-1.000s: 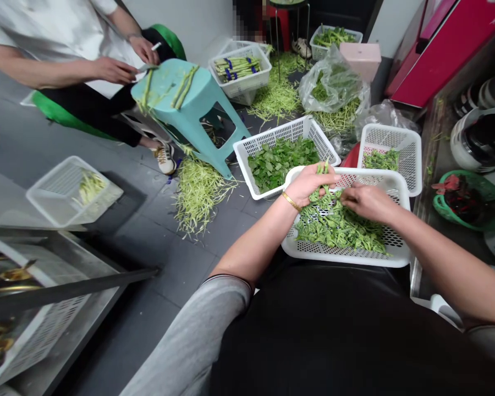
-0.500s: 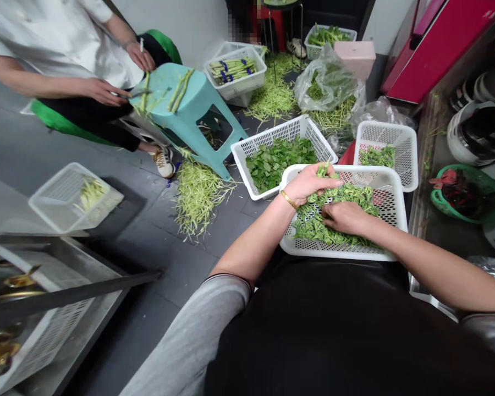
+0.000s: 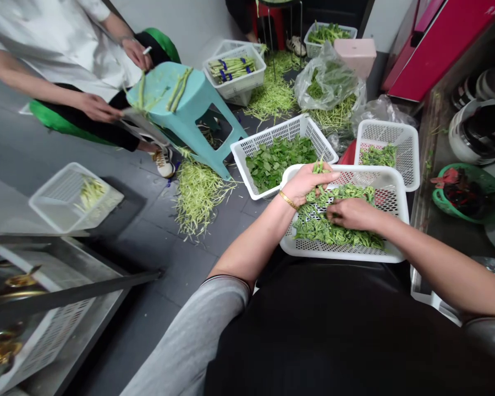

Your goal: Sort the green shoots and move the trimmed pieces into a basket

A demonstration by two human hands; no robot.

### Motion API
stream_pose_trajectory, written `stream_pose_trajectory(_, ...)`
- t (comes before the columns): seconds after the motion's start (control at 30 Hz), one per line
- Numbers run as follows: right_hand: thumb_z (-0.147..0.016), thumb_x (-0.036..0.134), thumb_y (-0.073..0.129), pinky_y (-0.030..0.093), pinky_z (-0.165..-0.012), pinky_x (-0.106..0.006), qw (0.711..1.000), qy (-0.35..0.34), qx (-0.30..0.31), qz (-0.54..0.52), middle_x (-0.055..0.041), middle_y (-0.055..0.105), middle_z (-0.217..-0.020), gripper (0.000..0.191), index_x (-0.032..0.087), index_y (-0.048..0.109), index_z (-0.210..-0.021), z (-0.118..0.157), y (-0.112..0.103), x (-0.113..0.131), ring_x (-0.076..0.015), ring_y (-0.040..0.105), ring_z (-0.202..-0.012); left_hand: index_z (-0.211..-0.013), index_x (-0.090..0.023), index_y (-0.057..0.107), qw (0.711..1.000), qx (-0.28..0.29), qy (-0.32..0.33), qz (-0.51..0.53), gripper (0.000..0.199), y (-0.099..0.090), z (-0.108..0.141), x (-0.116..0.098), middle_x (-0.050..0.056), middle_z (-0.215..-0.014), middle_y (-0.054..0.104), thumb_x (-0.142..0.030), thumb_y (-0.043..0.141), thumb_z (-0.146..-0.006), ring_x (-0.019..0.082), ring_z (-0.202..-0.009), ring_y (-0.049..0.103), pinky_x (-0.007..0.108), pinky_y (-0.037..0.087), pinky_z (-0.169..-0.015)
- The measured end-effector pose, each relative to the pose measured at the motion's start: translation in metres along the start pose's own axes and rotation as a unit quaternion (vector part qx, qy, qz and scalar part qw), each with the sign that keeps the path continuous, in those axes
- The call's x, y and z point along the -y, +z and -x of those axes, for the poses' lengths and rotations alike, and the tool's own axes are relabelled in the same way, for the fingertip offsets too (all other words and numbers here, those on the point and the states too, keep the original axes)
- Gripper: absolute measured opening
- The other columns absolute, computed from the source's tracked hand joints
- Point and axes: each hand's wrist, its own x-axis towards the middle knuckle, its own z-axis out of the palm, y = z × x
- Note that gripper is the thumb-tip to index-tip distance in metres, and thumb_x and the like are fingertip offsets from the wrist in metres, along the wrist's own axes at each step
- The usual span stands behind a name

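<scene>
A white perforated basket (image 3: 399,220) rests at my lap with curly leafy greens (image 3: 334,233) spread inside. Over its left part, my left hand (image 3: 309,184), with a gold bracelet at the wrist, is wrapped round a small bunch of green stems (image 3: 319,166) whose tips stick up past the fingers. My right hand (image 3: 348,213) is low among the greens in the middle of the basket, its fingers pressed together; whatever they pinch is hidden. Just beyond stands another white basket (image 3: 241,159) of flat green leaves.
Beyond on the right is a white basket (image 3: 410,159) with some greens. A turquoise stool (image 3: 190,118) stands before a seated person (image 3: 94,55). Trimmings (image 3: 198,192) lie on the floor. A metal shelf (image 3: 427,181) runs along the right.
My right hand has moved slightly right and up over the greens. My left hand has barely shifted. The seated person's hand has drawn back from the stool top.
</scene>
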Motion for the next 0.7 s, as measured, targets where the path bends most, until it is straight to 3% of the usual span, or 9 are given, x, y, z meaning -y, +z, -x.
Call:
stream_pose_trajectory(0.1,-0.092,0.025,0.071,0.049,-0.074,-0.031,0.978,-0.034,-0.079,-0.188,-0.004,0.078,-0.094,0.005,0.022,0.076,-0.092,0.009,-0.013,-0.018,-0.0175,0.067,-0.079,-0.073,-0.018,0.062,1.0,0.01,0.01,-0.022,0.045,-0.001,0.002,-0.001,-0.007,-0.059,0.054,-0.031,0.105,-0.074,0.004,-0.05,0.047,0.021,0.029,-0.044)
stream_pose_trajectory(0.23,-0.087,0.056,0.085,0.047,-0.058,-0.03,0.88,-0.006,-0.191,-0.434,0.0003,0.066,-0.073,0.038,0.022,0.069,-0.091,0.017,-0.031,-0.027,-0.0143,0.059,-0.062,-0.079,-0.017,0.063,0.999,0.04,0.015,-0.032,0.046,0.004,0.004,-0.002,-0.007,-0.064,0.059,-0.029,0.107,-0.07,0.003,-0.053,0.049,0.02,0.033,-0.047)
stream_pose_trajectory(0.3,-0.085,0.062,0.087,0.048,-0.055,-0.03,0.839,0.004,-0.222,-0.497,-0.001,0.068,-0.075,0.046,0.022,0.069,-0.098,0.015,-0.028,-0.023,-0.0149,0.061,-0.062,-0.08,-0.018,0.061,0.999,0.032,0.022,-0.011,0.048,0.005,0.003,-0.002,-0.007,-0.065,0.059,-0.029,0.106,-0.072,0.003,-0.054,0.05,0.02,0.033,-0.048)
stream_pose_trajectory(0.37,-0.09,0.061,0.081,0.051,-0.057,-0.031,0.826,0.005,-0.234,-0.513,-0.0042,0.073,-0.085,0.045,0.022,0.071,-0.109,0.008,-0.018,-0.019,-0.0166,0.065,-0.065,-0.081,-0.02,0.057,0.999,0.002,0.024,0.034,0.046,0.004,0.001,-0.003,-0.008,-0.063,0.055,-0.029,0.102,-0.078,0.003,-0.052,0.048,0.021,0.031,-0.047)
stream_pose_trajectory(0.43,-0.097,0.05,0.074,0.053,-0.062,-0.032,0.873,0.008,-0.218,-0.437,-0.007,0.076,-0.094,0.036,0.021,0.073,-0.118,0.0,-0.003,-0.013,-0.0178,0.067,-0.071,-0.08,-0.021,0.052,0.995,-0.021,0.023,0.099,0.042,0.001,0.001,-0.005,-0.009,-0.061,0.048,-0.029,0.093,-0.087,0.003,-0.047,0.04,0.021,0.026,-0.045)
stream_pose_trajectory(0.53,-0.101,0.028,0.066,0.046,-0.067,-0.03,0.981,0.003,-0.131,-0.141,-0.0106,0.077,-0.106,0.024,0.021,0.08,-0.12,-0.01,0.014,-0.001,-0.0187,0.067,-0.079,-0.077,-0.022,0.046,0.982,-0.012,0.036,0.183,0.037,-0.004,0.003,-0.009,-0.008,-0.064,0.046,-0.026,0.079,-0.092,0.002,-0.046,0.034,0.02,0.02,-0.043)
stream_pose_trajectory(0.63,-0.108,0.026,0.057,0.037,-0.064,-0.029,0.996,-0.021,-0.059,0.065,-0.0133,0.075,-0.112,0.028,0.021,0.084,-0.115,-0.01,0.015,0.002,-0.0195,0.066,-0.081,-0.076,-0.021,0.048,0.979,0.018,0.045,0.198,0.03,-0.005,0.006,-0.01,-0.005,-0.07,0.059,-0.023,0.076,-0.086,0.001,-0.044,0.033,0.02,0.018,-0.042)
stream_pose_trajectory(0.7,-0.11,0.029,0.055,0.04,-0.068,-0.03,0.995,-0.038,-0.083,0.045,-0.0124,0.075,-0.11,0.029,0.021,0.083,-0.111,-0.005,0.008,-0.007,-0.0204,0.066,-0.084,-0.079,-0.02,0.053,0.982,0.037,0.035,0.182,0.023,-0.006,0.007,-0.009,-0.004,-0.069,0.063,-0.021,0.076,-0.081,0.001,-0.041,0.031,0.02,0.017,-0.041)
